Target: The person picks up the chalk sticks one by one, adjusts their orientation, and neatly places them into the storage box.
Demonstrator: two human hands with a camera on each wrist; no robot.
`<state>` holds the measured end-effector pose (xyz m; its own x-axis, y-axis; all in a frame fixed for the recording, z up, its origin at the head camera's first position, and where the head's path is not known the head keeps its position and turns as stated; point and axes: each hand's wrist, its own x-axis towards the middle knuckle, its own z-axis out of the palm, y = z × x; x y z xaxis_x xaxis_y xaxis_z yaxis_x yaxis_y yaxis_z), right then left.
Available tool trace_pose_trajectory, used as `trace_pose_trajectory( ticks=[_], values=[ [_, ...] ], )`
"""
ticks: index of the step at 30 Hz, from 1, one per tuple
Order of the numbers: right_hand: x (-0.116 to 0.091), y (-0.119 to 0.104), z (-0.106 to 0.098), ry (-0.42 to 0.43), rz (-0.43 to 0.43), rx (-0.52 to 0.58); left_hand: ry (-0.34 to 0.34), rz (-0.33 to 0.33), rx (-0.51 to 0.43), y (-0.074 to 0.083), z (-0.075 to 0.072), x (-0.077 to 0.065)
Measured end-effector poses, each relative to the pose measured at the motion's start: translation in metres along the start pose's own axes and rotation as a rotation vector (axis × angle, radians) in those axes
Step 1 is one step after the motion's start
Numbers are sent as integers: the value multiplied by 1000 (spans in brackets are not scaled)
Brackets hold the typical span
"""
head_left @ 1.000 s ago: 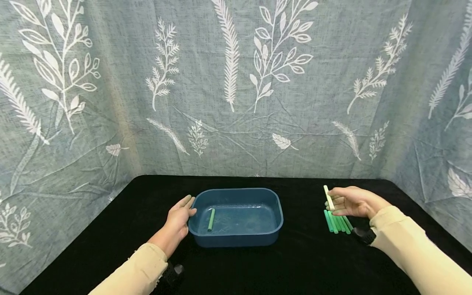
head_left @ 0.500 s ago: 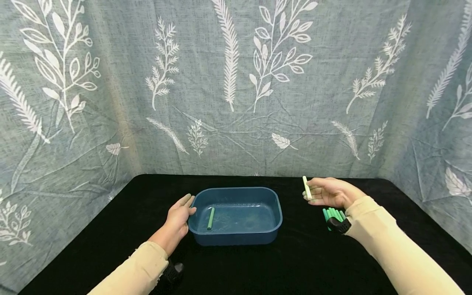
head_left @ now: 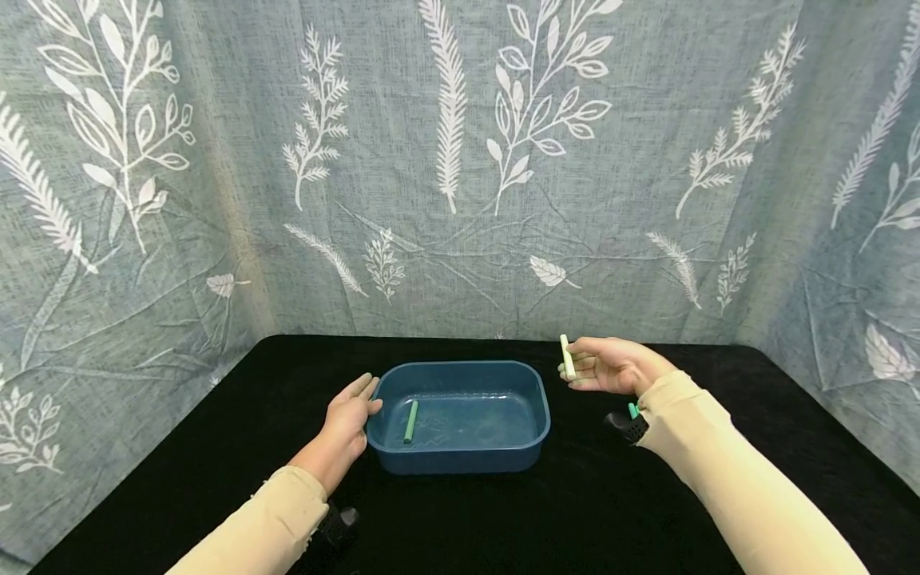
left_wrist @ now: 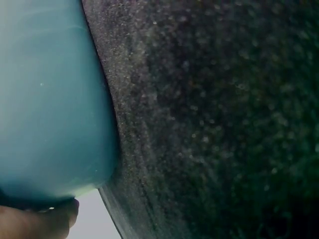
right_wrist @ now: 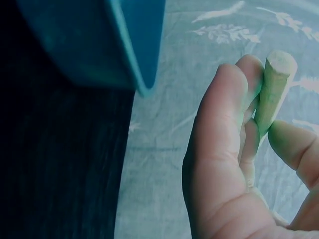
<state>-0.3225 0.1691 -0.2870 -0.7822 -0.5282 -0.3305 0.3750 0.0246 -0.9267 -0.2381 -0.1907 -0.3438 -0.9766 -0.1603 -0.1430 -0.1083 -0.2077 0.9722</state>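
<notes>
In the head view, my left hand (head_left: 348, 419) rests against the left end of a blue plastic basin (head_left: 460, 461), its fingers extended along the side. The left wrist view shows a fingertip (left_wrist: 65, 216) right at the basin's wall. A green chalk stick (head_left: 410, 422) lies inside the basin, near its left end. To the right of the basin and raised over the table, my right hand (head_left: 611, 366) pinches a pale yellow-green chalk stick (head_left: 568, 357) between thumb and fingers. Green dust marks the thumb (right_wrist: 286, 137) in the right wrist view.
More green chalk (head_left: 633, 410) lies on the table to the right, mostly hidden behind my right wrist and its black strap camera (head_left: 627, 427). A black cloth (head_left: 460, 527) covers the table. Behind it hangs a grey-blue leaf-patterned curtain (head_left: 402, 160).
My right hand has carried the pale chalk stick leftward from above the chalk row to near the basin's right end. The left hand has stayed at the basin.
</notes>
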Motion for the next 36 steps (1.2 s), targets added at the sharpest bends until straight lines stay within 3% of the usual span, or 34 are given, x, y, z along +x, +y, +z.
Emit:
trace_pose_trajectory(
  ticks=[15,22,36],
  values=[
    [20,-5,28,-4,30,26,-5,6,0,1,-2,0],
    [34,-5,43,20,71,-3,-5,29,8,-1,-3,1],
    [50,-8,72,39,136,-58,8,13,3,-1,1,0]
  ],
)
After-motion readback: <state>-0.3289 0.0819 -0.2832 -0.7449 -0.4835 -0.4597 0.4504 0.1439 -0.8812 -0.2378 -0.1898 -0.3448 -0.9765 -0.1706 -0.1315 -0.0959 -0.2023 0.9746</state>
